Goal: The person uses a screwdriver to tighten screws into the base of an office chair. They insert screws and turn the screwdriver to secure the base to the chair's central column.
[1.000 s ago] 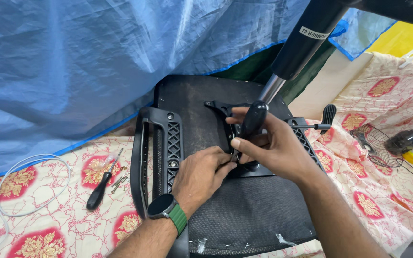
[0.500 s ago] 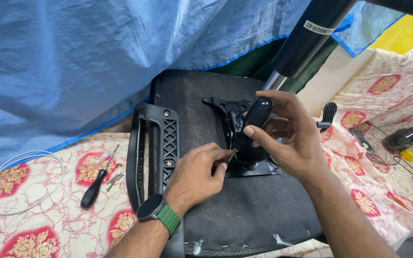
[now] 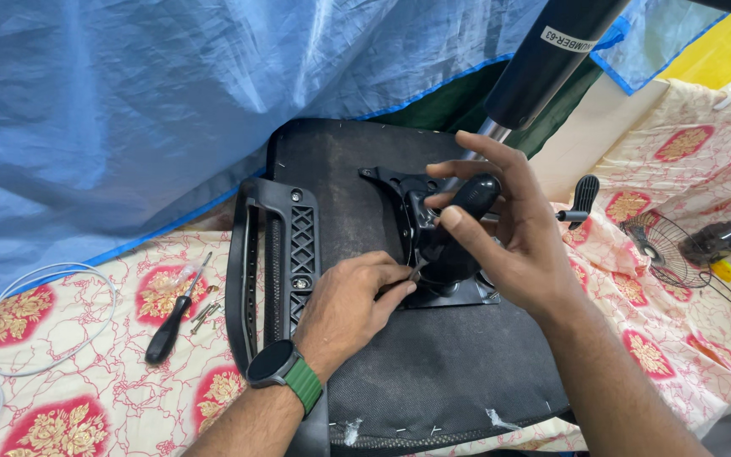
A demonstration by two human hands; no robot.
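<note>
Black-handled screwdriver (image 3: 458, 222) upright on chair mechanism (image 3: 433, 254)

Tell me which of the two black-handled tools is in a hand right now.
The black-handled tool over the chair's mechanism plate, gripped by the right hand. The other, a black-handled screwdriver, lies untouched on the floral cloth.

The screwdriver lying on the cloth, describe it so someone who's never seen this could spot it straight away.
Start at the upturned black chair seat and go past its armrest onto the floral cloth. The screwdriver lies there at a slant beside some loose screws. Its black handle and thin metal shaft set it apart from the looped white cable farther out.
</note>
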